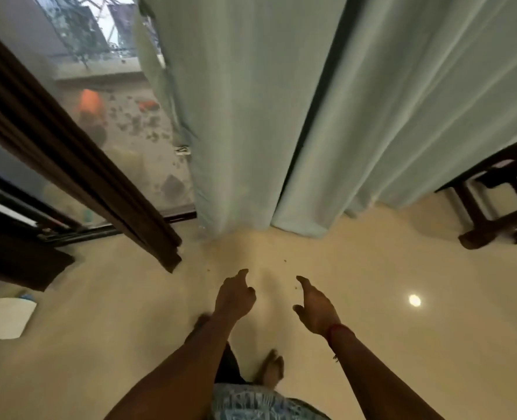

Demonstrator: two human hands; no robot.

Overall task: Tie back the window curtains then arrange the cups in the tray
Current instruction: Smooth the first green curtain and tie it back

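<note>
Two pale green curtain panels hang to the floor ahead of me: one panel (245, 116) in the middle and a second panel (402, 101) to its right, with a dark gap between them. My left hand (236, 298) and my right hand (316, 307) are stretched forward low over the floor, a short way from the curtain hems. Both hold nothing; their fingers are loosely bent. A red thread circles my right wrist. No cups or tray are in view.
A dark wooden door frame (78, 165) slants across the left, beside a glass pane showing a balcony (123, 122). A dark wooden stool (499, 201) stands at the right. A white object (8, 318) lies on the beige floor at left. My bare feet are below.
</note>
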